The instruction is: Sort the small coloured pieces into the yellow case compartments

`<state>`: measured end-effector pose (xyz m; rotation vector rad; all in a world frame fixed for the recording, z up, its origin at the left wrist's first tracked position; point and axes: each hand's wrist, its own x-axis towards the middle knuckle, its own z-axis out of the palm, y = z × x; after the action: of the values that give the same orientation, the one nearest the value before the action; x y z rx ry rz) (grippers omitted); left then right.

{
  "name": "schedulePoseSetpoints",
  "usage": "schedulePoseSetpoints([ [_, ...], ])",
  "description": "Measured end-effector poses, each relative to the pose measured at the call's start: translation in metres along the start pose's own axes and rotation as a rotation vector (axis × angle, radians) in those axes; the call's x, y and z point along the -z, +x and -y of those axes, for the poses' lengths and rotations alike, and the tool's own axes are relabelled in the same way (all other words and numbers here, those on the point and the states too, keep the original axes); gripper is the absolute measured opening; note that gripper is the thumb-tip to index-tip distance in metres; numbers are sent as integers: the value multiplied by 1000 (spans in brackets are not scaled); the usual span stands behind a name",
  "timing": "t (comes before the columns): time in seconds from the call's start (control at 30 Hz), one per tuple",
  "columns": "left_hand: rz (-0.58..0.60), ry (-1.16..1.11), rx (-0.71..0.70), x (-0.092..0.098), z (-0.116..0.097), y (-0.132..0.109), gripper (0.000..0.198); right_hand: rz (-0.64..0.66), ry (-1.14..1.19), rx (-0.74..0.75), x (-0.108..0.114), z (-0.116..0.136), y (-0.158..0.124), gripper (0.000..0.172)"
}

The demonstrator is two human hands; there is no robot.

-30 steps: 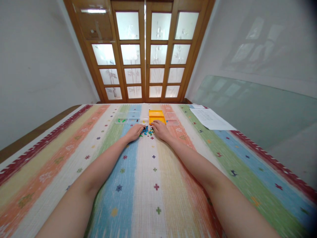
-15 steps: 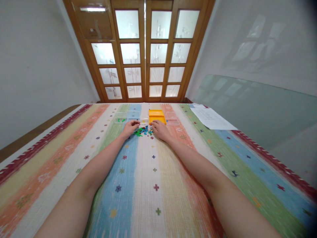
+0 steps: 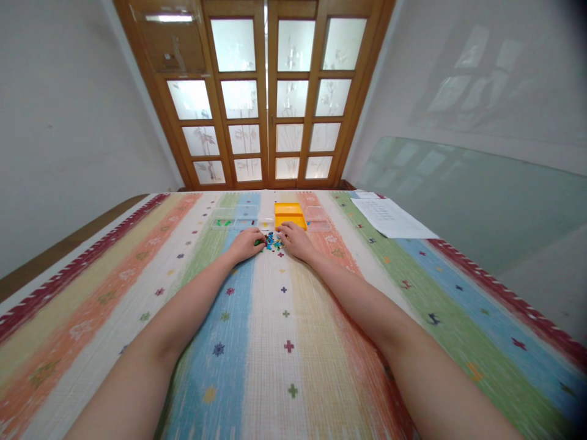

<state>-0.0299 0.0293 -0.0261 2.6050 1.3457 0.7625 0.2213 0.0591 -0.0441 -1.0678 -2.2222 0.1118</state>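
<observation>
A small pile of blue, green, red and yellow plastic pieces (image 3: 270, 239) lies on the striped tablecloth between my hands. My left hand (image 3: 246, 245) rests at the pile's left side, fingers curled over the green pieces; what they pinch is too small to make out. At the right edge is my right hand (image 3: 297, 241), its fingers bent and close together, just in front of a yellow open box (image 3: 290, 208). Its fingertips touch the pile, and anything in them is hidden.
Clear plastic trays (image 3: 224, 214) stand behind my left hand, holding a few green pieces and other small pieces. Another clear tray (image 3: 318, 214) sits right of the yellow box. Printed paper (image 3: 389, 219) lies at the table's right. A glass panel (image 3: 458, 195) leans on the wall.
My left hand has moved slightly right and toward me, from the pile's back left onto its green pieces, now mostly covered. My right hand has barely moved.
</observation>
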Motion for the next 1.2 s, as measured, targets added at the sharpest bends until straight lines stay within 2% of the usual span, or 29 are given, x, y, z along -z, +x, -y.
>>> schedulePoseSetpoints([
  [0.77,72,61,-141,1,-16,2,17,13,15,2,2,1,0,32],
  [0.9,58,52,-108,3,-17,1,17,6,21,5,2,1,-1,32],
  [1.2,-53,3,87,0,-8,2,19,10,29,-5,4,3,0,32],
])
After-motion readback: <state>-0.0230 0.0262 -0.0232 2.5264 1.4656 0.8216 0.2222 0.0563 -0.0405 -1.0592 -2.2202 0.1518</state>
